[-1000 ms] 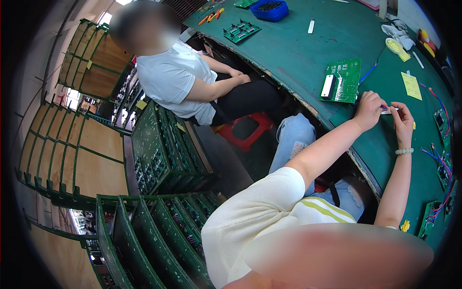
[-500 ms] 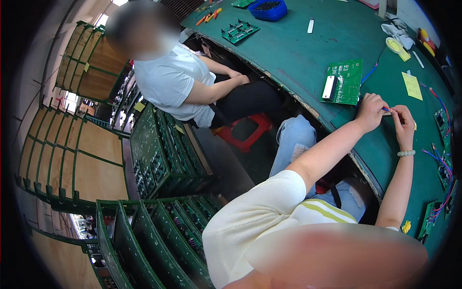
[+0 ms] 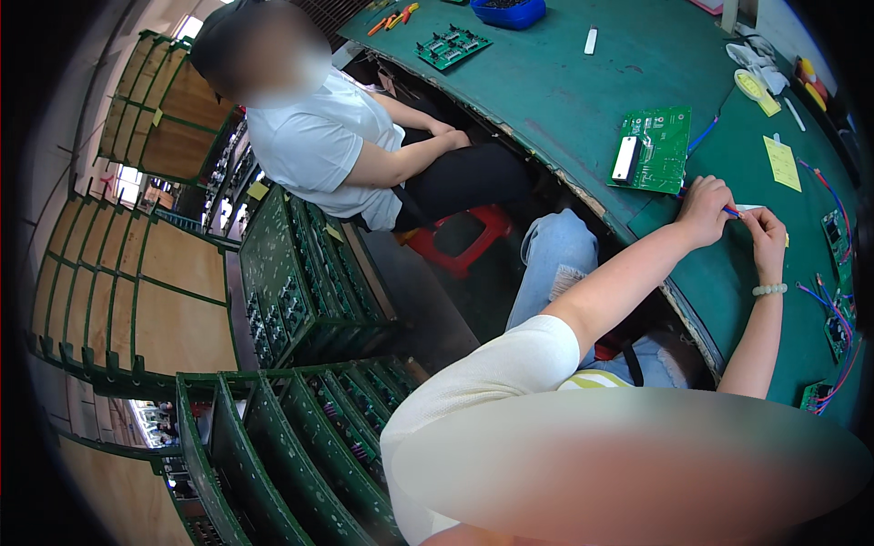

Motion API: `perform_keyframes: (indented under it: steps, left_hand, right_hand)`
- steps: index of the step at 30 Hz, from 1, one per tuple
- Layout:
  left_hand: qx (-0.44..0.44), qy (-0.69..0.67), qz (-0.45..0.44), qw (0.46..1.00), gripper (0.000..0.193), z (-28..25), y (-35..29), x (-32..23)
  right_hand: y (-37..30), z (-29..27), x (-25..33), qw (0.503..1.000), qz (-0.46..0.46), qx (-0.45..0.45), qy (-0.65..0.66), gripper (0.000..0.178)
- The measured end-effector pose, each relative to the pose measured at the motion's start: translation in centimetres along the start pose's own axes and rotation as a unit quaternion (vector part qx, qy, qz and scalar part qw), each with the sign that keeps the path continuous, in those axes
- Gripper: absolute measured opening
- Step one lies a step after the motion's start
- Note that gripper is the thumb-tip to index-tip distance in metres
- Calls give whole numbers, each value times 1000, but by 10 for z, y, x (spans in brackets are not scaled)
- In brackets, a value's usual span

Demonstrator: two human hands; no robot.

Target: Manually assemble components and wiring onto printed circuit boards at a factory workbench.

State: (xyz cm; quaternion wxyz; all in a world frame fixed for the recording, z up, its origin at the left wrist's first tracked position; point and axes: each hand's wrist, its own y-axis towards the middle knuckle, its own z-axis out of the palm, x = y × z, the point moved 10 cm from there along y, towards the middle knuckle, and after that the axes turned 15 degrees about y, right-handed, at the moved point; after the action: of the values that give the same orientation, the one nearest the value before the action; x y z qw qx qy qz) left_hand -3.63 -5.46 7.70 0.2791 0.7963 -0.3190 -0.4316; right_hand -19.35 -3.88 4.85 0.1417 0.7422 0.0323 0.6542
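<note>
My left hand (image 3: 706,211) is closed with a thin blue and red wire (image 3: 731,212) between its fingertips. Close beside it, my right hand (image 3: 767,241), with a beaded bracelet at the wrist, pinches at the same wire's end; the fingers hide most of it. A small white piece (image 3: 752,207) shows just behind the fingertips. Next to my left hand lies a green circuit board (image 3: 663,150) bearing a long white-topped part (image 3: 625,159). A blue wire (image 3: 703,135) runs off its far edge.
Wired boards (image 3: 836,238) line the right side of the green table (image 3: 564,109). A yellow note (image 3: 781,164), another circuit board (image 3: 452,46), a blue bin (image 3: 508,13) and pliers (image 3: 393,18) lie farther off. A seated co-worker (image 3: 314,136) is at left, near racks of boards (image 3: 291,282).
The view has shifted slightly. Both hands stay together at the wire, and a white piece shows more plainly behind the fingertips. The circuit board lies as before.
</note>
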Motion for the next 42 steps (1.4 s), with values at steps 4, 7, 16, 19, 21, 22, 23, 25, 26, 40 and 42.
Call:
perform_keyframes:
  steps: [4, 7, 16, 19, 21, 22, 23, 25, 26, 40, 42]
  left_hand:
    - [2, 51, 20, 998, 18, -3, 1, -5]
    - [-14, 40, 30, 999, 18, -5, -1, -2]
    - [-47, -19, 11, 999, 14, -12, -1, 1]
    - [-46, -28, 8, 999, 14, -14, -1, 0]
    - [-42, -36, 13, 998, 13, -15, 0, -4]
    - [-42, -36, 13, 998, 13, -15, 0, -4]
    - [-35, -33, 13, 999, 12, -13, 0, -3]
    - [-27, -31, 14, 999, 12, -10, 0, -2]
    - [-13, -18, 15, 1000, 11, -6, 0, -2]
    - [-14, -35, 9, 999, 13, -9, 2, -4]
    - [-27, -31, 6, 999, 12, -9, 4, -1]
  right_hand:
    - [0, -1, -16, 996, 86, 4, 20, 16]
    - [-3, 2, -23, 987, 146, -11, 60, 16]
    - [-11, 5, -30, 959, 215, -38, 183, 17]
    - [-12, 7, -27, 958, 211, -43, 187, 16]
    - [-10, 3, -35, 959, 205, -33, 191, 15]
    - [-10, 2, -36, 959, 205, -33, 192, 15]
    - [-9, 3, -38, 960, 208, -25, 189, 15]
    - [-9, 4, -39, 959, 211, -17, 186, 15]
    - [-9, 3, -40, 959, 214, -20, 186, 15]
    - [-17, 24, -52, 888, 290, 16, 356, 14]
    - [-16, 28, -43, 882, 276, 6, 381, 14]
